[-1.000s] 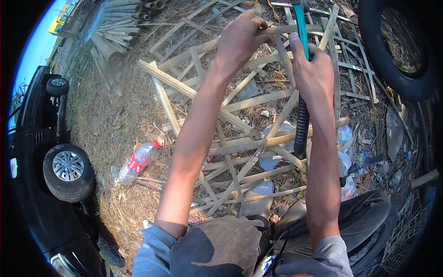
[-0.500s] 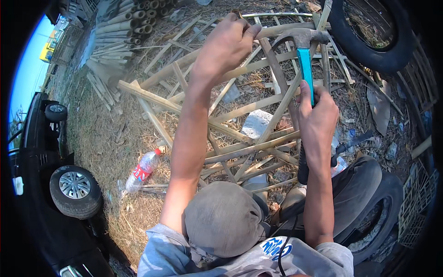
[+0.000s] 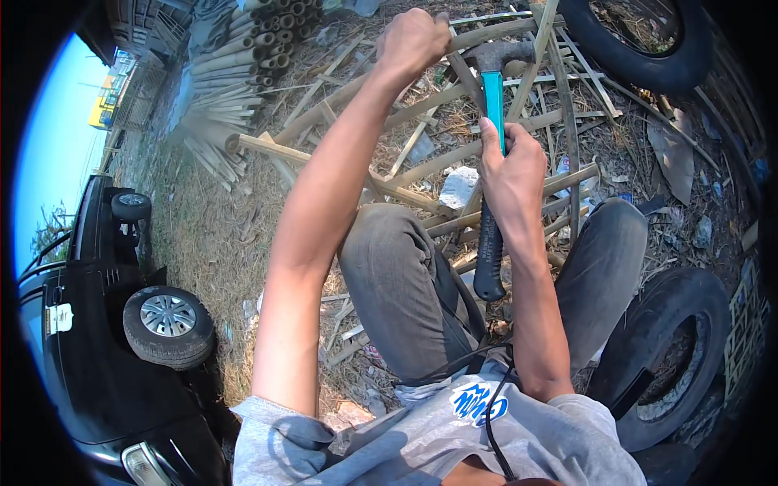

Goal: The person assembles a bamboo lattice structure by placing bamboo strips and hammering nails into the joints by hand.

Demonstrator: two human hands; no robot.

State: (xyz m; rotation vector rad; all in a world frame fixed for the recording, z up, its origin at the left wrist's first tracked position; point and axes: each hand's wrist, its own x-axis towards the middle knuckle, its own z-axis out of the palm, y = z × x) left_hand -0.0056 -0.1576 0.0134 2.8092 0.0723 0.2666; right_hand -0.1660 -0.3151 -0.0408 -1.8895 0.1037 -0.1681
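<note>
My right hand (image 3: 512, 166) is closed around the teal shaft of a claw hammer (image 3: 494, 101). The hammer stands nearly upright in the picture, its dark metal head at the far end and its black grip (image 3: 489, 255) hanging below my wrist. The head overlaps a framework of bamboo strips (image 3: 438, 166) lashed or nailed crosswise on the ground; I cannot tell whether it touches. Farther out on the left, my left hand (image 3: 413, 42) is closed at the end of a curved bamboo pole (image 3: 494, 34). Whatever its fingers hold is hidden.
Bundled bamboo poles (image 3: 259, 40) lie at the far left. A black vehicle (image 3: 105, 348) stands on the left. Old tires lie at the far right (image 3: 689, 61) and near right (image 3: 713, 312). A white stone block (image 3: 459, 186) sits among the strips. My bent knees (image 3: 389, 275) flank the hammer's grip.
The view has shifted, and both hands and the hammer sit higher and farther left in it. My knees show more fully. The plastic bottle at left is no longer plainly seen.
</note>
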